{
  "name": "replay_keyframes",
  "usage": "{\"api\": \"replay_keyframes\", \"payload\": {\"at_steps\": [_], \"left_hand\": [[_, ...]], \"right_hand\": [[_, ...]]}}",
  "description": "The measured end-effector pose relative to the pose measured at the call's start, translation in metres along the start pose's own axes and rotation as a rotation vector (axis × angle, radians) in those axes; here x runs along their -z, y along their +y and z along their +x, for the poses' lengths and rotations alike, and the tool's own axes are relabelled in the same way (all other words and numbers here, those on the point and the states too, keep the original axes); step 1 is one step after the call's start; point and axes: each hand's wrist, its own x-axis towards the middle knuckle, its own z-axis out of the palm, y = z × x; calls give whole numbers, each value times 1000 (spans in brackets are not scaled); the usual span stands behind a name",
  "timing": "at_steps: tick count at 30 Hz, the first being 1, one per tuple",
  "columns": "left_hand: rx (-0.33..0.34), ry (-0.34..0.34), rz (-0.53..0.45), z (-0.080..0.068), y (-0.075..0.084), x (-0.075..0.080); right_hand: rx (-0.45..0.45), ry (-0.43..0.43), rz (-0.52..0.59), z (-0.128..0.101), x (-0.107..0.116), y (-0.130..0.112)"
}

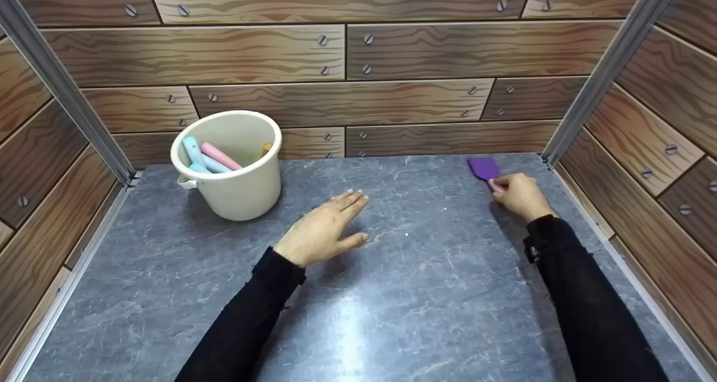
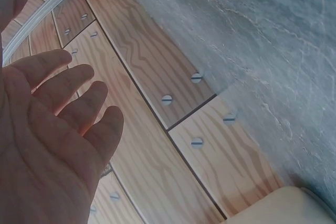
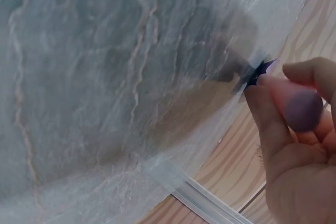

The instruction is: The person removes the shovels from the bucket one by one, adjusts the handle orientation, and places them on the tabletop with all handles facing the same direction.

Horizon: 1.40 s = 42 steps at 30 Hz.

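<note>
My right hand (image 1: 525,196) pinches the pink handle (image 3: 296,100) of a small spatula at the far right of the table. Its flat purple head (image 1: 483,168) points toward the back wall, close to or on the table surface. In the right wrist view the handle's rounded end faces the camera, between thumb and fingers. My left hand (image 1: 322,231) is over the middle of the table, palm down, thumb spread and fingers loosely extended, holding nothing. Left of it stands a cream bucket (image 1: 241,194) with light blue handles (image 1: 193,149), a pink handle (image 1: 221,155) and an orange-brown piece (image 1: 266,148) inside.
The grey marbled table (image 1: 437,303) has wood-patterned walls at the back (image 1: 269,57) and both sides. Metal corner posts (image 1: 599,68) stand at the back left and back right. Small white specks lie mid-table, and light glares off the near part.
</note>
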Motion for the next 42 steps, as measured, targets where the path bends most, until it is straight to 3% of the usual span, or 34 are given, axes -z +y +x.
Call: {"api": "replay_keyframes", "payload": {"at_steps": [10, 17, 25, 36, 42], "left_hand": [[8, 14, -25, -2, -1, 2], [26, 21, -4, -3, -4, 8], [65, 53, 49, -5, -9, 16], [108, 106, 92, -11, -15, 29], [114, 129, 124, -13, -21, 37]], "right_hand": [[61, -32, 0, -2, -3, 6], [33, -56, 6, -1, 1, 3], [3, -38, -15, -1, 6, -14], [126, 38, -59, -5, 8, -44], [158, 30, -89, -12, 7, -66]]}}
